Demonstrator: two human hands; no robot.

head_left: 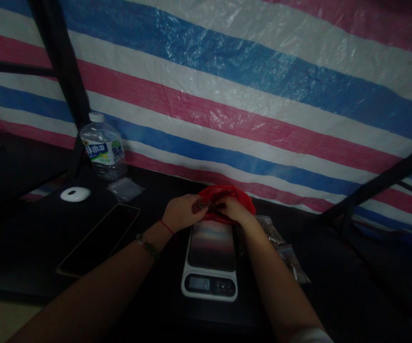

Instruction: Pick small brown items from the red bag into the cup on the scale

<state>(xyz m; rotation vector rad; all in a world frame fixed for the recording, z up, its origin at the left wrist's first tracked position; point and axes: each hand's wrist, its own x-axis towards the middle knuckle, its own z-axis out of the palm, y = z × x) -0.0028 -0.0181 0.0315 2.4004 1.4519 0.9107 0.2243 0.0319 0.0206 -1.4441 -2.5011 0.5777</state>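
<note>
My left hand (184, 210) is closed at the left rim of a red plastic bag (246, 199). Its fingers hold what looks like a small clear plastic bag (200, 206), reddish-brown against the red behind it. My right hand (235, 208) reaches into the red bag from the right, fingers bent down and together over dark contents; the dimness hides what they grip. Just in front of the red bag lies a white kitchen scale (211, 259) with a shiny plate, its lit display seeming to read 25. Filled zip bags (293, 264) with brownish contents lie beside my right forearm.
On the black table (155, 305), a phone (98, 240) lies left of my left arm. Behind it are a white oval object (75, 194), clear empty-looking zip bags (125, 189) and a large plastic bottle (104, 150). Striped sheeting (227, 109) hangs behind, between dark frame bars (61, 62).
</note>
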